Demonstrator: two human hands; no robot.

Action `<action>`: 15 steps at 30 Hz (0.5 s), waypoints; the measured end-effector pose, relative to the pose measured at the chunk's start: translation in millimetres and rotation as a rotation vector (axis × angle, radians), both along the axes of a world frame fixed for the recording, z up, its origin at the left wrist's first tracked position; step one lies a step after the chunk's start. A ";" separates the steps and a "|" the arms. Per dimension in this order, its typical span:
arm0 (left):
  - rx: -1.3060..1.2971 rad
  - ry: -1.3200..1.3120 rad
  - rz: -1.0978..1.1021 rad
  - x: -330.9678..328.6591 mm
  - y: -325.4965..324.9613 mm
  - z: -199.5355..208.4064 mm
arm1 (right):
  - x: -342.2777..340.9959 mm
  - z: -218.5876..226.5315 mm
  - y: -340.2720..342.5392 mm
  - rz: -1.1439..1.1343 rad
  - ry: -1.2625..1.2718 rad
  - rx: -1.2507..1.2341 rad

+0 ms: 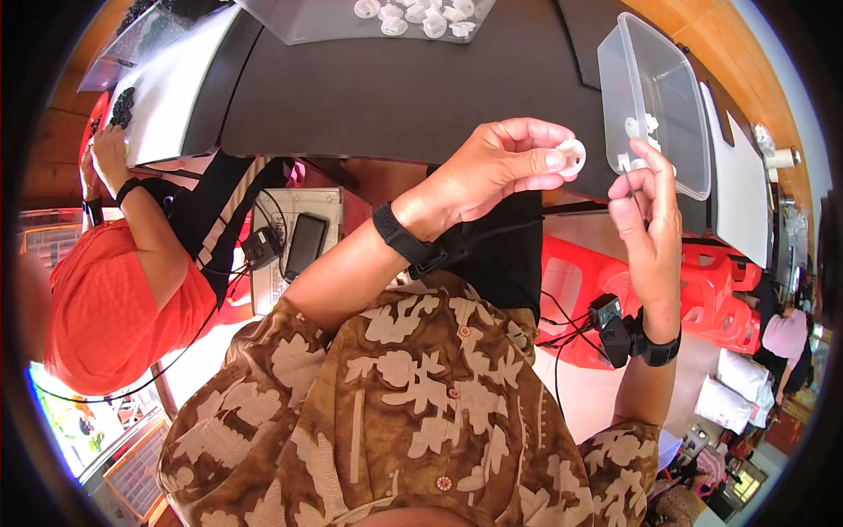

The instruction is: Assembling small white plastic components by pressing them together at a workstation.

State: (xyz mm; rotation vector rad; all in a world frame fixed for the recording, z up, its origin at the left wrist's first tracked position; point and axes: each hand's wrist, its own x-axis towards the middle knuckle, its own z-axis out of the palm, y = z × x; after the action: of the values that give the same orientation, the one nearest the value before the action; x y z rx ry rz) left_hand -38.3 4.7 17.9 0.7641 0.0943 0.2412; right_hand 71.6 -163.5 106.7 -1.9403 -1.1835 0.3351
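Observation:
My left hand (pixel 514 167) pinches a small round white plastic part (pixel 572 159) between thumb and fingers, over the table's near edge. The part has an opening in the face turned to the right. A short gap away, my right hand (pixel 648 211) is closed around a thin dark rod (pixel 630 187), with its fingers curled. A small white piece (pixel 623 162) shows at the rod's upper end; I cannot tell whether it is fixed to it. Just beyond my right fingers stands a clear plastic bin (pixel 612 97) with several white parts (pixel 651 121) inside.
Another clear bin (pixel 303 25) with several white parts sits at the far edge of the dark table (pixel 395 97). To my left, a person in a red top (pixel 123 303) handles small black pieces (pixel 123 107). Red stools (pixel 702 285) stand at right. A phone (pixel 306 246) lies near cables.

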 end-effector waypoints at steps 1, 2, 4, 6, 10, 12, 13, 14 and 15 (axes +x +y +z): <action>0.000 -0.010 -0.001 -0.7 0.7 0.3 | -0.8 0.5 0.2 -0.002 0.001 0.001; 0.000 -0.020 -0.002 -1.5 1.7 0.5 | -1.7 0.7 0.9 -0.032 0.061 -0.001; -0.003 -0.033 0.002 -2.8 5.7 0.4 | -2.3 1.0 1.4 -0.087 0.181 -0.008; -0.005 -0.048 0.007 -3.1 7.6 1.4 | -4.3 -4.8 0.7 -0.069 0.182 -0.005; 0.006 -0.010 0.059 -3.1 10.5 3.3 | -22.2 -11.8 9.7 -0.064 0.211 -0.002; 0.011 -0.005 0.084 -2.7 11.9 2.2 | -25.7 -11.2 14.5 -0.050 0.189 -0.042; -0.007 -0.016 0.104 -2.2 12.6 0.9 | -22.6 -17.3 16.4 -0.049 0.113 -0.029; -0.024 -0.028 0.124 -1.6 13.2 -0.1 | -21.5 -20.3 18.3 -0.048 0.113 -0.030; -0.024 -0.028 0.128 -1.1 14.2 -0.4 | -20.5 -22.5 20.5 -0.065 0.028 -0.021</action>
State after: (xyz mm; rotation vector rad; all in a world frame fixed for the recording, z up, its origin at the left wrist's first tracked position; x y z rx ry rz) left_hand -39.4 18.8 17.5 0.7313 0.1193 0.3717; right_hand 51.1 -143.0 84.2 -1.9819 -1.1002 0.3401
